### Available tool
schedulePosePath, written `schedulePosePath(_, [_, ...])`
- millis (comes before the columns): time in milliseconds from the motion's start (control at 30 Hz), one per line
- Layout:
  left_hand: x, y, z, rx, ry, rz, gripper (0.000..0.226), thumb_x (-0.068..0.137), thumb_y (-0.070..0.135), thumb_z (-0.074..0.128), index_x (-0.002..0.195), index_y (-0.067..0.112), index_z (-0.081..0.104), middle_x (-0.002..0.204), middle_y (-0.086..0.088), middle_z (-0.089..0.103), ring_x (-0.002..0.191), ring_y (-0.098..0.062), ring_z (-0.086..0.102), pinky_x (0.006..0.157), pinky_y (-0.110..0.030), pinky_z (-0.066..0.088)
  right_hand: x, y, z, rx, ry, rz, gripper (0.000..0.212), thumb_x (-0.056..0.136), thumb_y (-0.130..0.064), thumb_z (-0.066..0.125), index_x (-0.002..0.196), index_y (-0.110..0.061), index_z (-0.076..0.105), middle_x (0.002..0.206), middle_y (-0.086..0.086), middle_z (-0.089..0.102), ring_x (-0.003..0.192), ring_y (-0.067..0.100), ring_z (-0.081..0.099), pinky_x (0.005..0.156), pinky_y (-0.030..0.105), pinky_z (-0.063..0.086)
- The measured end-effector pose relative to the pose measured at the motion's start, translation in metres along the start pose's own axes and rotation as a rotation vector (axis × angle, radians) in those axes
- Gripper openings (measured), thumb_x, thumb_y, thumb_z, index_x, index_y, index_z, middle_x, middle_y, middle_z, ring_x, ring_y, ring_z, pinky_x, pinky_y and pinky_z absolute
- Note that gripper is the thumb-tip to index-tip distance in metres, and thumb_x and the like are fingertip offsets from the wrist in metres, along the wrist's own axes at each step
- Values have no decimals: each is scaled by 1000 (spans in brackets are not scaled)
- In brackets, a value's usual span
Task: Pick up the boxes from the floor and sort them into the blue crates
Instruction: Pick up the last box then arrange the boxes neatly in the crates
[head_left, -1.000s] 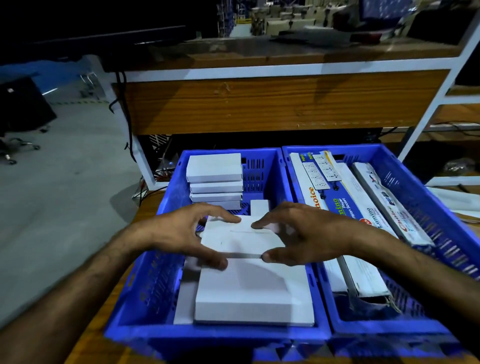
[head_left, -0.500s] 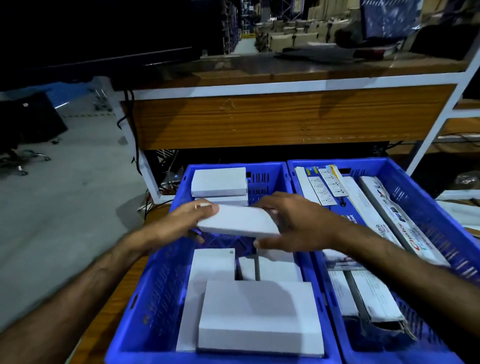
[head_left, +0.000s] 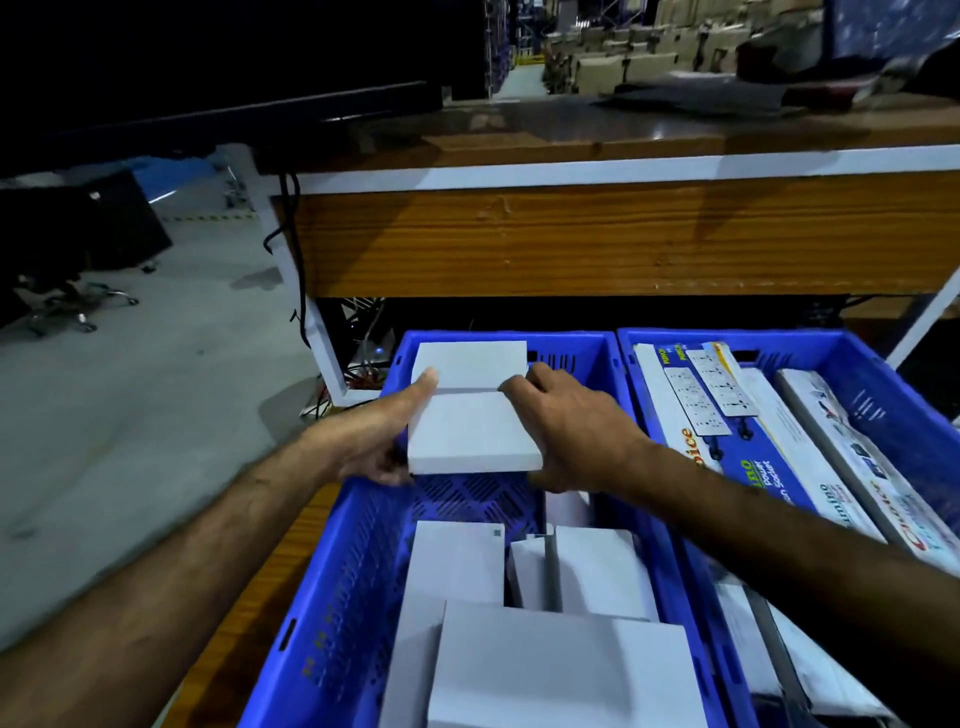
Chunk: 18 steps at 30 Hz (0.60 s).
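Note:
A flat white box (head_left: 470, 434) hangs over the far half of the left blue crate (head_left: 332, 597), held from both sides. My left hand (head_left: 376, 439) grips its left edge and my right hand (head_left: 566, 431) grips its right edge. Its far edge meets the top of a stack of white boxes (head_left: 470, 364) at the crate's back wall. More white boxes (head_left: 561, 670) lie in the crate's near half. The right blue crate (head_left: 904, 410) holds long printed power-strip boxes (head_left: 737, 441).
A wooden workbench with a white frame (head_left: 597, 239) stands right behind the crates, with black cables (head_left: 291, 244) hanging at its left leg. Grey floor (head_left: 130, 415) lies to the left, with an office chair base (head_left: 67, 306) farther off.
Both hands lifted the white box off the near pile and carried it away from me to the stack at the crate's back. The camera tilted up slightly.

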<state>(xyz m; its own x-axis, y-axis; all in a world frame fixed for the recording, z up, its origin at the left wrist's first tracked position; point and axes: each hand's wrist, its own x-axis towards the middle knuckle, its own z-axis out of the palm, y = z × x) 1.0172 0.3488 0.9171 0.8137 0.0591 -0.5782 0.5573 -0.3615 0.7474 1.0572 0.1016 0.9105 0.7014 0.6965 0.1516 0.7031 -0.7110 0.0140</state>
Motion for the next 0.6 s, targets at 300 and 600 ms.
schedulePosePath(300, [50, -21, 22, 1229, 343, 404, 99, 65, 61, 83, 142, 20, 37, 134, -10, 47, 126, -30, 48, 101, -42, 47, 72, -5, 70, 238, -415, 69, 99, 56, -47, 93, 134, -13, 43, 124, 9, 52, 110, 27, 56, 83, 33, 52])
schedulePosePath(600, [115, -50, 45, 1644, 278, 445, 55, 48, 27, 90, 94, 11, 65, 84, -12, 65, 65, -27, 68, 52, -28, 51, 81, -12, 127, 88, -485, 150, 49, 92, -27, 66, 129, -5, 43, 127, 19, 54, 117, 40, 58, 89, 50, 51])
